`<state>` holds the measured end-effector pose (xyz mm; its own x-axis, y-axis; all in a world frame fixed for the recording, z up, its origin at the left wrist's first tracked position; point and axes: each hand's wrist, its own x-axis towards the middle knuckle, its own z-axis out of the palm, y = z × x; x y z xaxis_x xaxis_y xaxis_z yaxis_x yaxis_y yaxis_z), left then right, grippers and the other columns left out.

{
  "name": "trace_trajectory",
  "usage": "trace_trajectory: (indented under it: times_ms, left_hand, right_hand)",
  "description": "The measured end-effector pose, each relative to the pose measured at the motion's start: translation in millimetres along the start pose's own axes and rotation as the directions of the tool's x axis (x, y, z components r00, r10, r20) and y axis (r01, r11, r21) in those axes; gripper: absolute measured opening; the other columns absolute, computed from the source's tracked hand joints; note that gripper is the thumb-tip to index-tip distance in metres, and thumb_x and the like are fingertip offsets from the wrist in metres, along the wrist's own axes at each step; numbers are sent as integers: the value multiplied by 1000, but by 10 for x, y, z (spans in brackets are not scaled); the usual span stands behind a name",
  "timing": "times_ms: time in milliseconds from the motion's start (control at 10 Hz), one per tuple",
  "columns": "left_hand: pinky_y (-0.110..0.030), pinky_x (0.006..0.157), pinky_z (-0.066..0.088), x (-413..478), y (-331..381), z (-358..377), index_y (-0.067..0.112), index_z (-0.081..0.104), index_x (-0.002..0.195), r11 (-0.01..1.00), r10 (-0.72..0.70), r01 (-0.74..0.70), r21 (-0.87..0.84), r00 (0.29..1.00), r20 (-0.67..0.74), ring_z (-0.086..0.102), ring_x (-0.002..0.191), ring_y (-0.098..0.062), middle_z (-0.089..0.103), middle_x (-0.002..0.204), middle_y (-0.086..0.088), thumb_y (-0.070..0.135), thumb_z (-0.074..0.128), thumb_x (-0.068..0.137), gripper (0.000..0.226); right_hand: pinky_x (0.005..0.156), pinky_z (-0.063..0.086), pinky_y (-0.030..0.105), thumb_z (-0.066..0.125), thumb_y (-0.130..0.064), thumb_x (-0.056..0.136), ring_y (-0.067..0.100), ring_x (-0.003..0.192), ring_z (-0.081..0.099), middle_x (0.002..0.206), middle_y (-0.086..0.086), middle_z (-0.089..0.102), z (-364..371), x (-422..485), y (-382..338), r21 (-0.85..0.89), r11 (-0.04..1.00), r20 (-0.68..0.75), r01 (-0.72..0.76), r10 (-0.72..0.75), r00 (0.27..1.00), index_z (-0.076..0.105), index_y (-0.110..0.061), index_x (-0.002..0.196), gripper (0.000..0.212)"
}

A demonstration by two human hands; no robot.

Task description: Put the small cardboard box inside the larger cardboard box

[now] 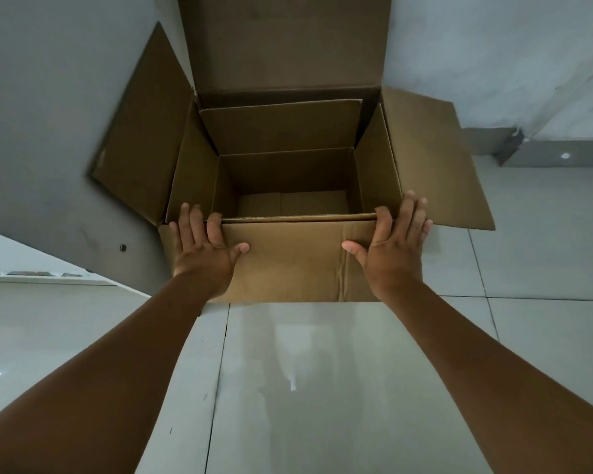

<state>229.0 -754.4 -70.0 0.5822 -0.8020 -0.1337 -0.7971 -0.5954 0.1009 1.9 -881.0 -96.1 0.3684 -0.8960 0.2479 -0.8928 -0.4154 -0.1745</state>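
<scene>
The larger cardboard box point(435, 159) stands open on the tiled floor against a wall, its left, far and right flaps spread outward. Within its opening sits the small cardboard box point(281, 126), also open, with its flaps standing up and its bottom bare. My left hand point(204, 254) lies flat on the left of the near cardboard panel point(295, 265), fingertips at the top edge. My right hand point(394, 254) lies flat on the right of that panel, fingers spread. Neither hand grips anything.
A grey wall point(48, 97) rises right behind the boxes. Glossy grey floor tiles point(322, 388) stretch toward me under my forearms. A grey skirting block point(545, 153) runs along the right, and a white ledge point(31, 265) slants in at the left.
</scene>
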Motion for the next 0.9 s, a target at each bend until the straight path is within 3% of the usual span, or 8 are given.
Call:
trace_trajectory:
  times_ms: [600, 700, 800, 900]
  left_hand:
    - [-46, 119, -7, 271, -108, -48, 8, 22, 144, 999, -1, 1, -38, 1000, -2, -9, 148, -32, 3, 159, -20, 45, 47, 91, 70]
    - [-47, 120, -5, 225, -95, -82, 8, 22, 145, 1000, 3, -3, -30, 1000, 18, -9, 148, -31, 5, 159, -20, 46, 45, 92, 69]
    - [-47, 120, 0, 157, -85, -156, 9, 21, 146, 1000, 4, -4, -13, 999, 46, -6, 149, -32, 8, 159, -20, 47, 42, 93, 69]
    - [-47, 120, 3, 55, -46, -288, 11, 11, 150, 1000, -3, 4, -9, 995, 96, -7, 149, -32, 2, 161, -18, 48, 36, 95, 71]
  right_hand:
    - [108, 24, 61, 57, -58, 76, 53, 136, 25, 147, 34, 30, 62, 108, -182, 1, 999, 54, -38, 38, 998, 38, -8, 125, 72]
    - [113, 16, 59, 53, -59, 80, 49, 141, 14, 152, 31, 19, -30, 88, -174, 11, 999, 126, -30, 29, 992, 41, -7, 133, 75]
    - [117, 4, 53, 44, -61, 84, 42, 145, -3, 157, 25, 1, -167, 75, -157, 19, 1000, 237, -19, 14, 971, 27, -10, 143, 79]
    - [118, 2, 48, 36, -61, 88, 38, 145, -9, 158, 20, -6, -333, 72, -174, 35, 999, 304, -22, 10, 953, 14, -14, 148, 79]
